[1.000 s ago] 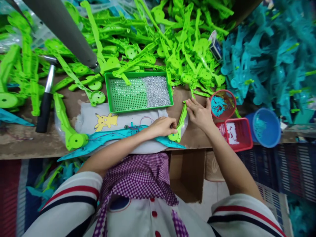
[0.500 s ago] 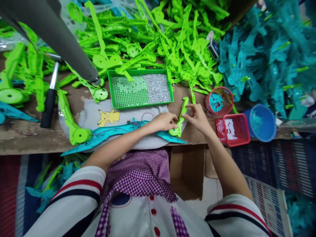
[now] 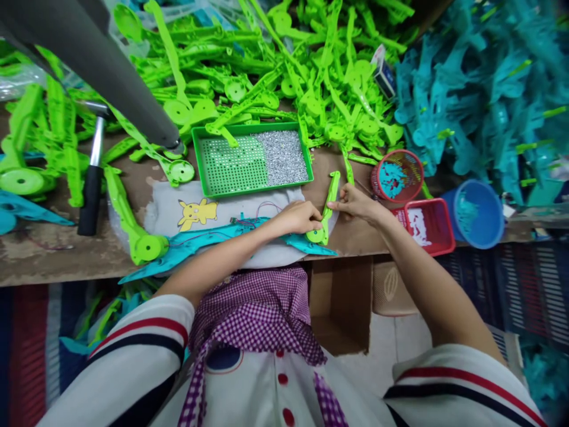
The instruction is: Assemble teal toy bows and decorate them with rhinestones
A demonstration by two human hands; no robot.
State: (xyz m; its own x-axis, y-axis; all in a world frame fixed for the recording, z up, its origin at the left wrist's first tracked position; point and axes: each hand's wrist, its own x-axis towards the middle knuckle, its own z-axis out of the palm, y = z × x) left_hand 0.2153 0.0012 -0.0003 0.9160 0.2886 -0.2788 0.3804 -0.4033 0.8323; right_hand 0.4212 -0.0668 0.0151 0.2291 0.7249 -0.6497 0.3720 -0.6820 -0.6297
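Observation:
A long turquoise plastic piece (image 3: 202,235) lies across the front of the workbench, with a bright green plastic arm (image 3: 133,225) joined at its left end and another green plastic arm (image 3: 331,193) at its right end. My left hand (image 3: 300,217) is closed around the round base of the right-hand green arm, where it meets the turquoise piece. Curled fingers of my right hand (image 3: 358,203) reach that arm's right edge; anything small between them is hidden. Thin wires and a small circuit board (image 3: 234,220) rest at the turquoise piece's middle.
Behind my hands stands a green tray (image 3: 231,193) of small metal bits. A hammer (image 3: 92,190) lies left, under a grey machine arm (image 3: 133,89). Red baskets (image 3: 438,228) and a blue bucket (image 3: 489,222) stand right. Green parts (image 3: 249,65) and turquoise parts (image 3: 471,101) are heaped behind.
My right hand has turned and its fingers have drawn together against the green arm's edge. My left hand keeps its hold. The whole view has shifted slightly.

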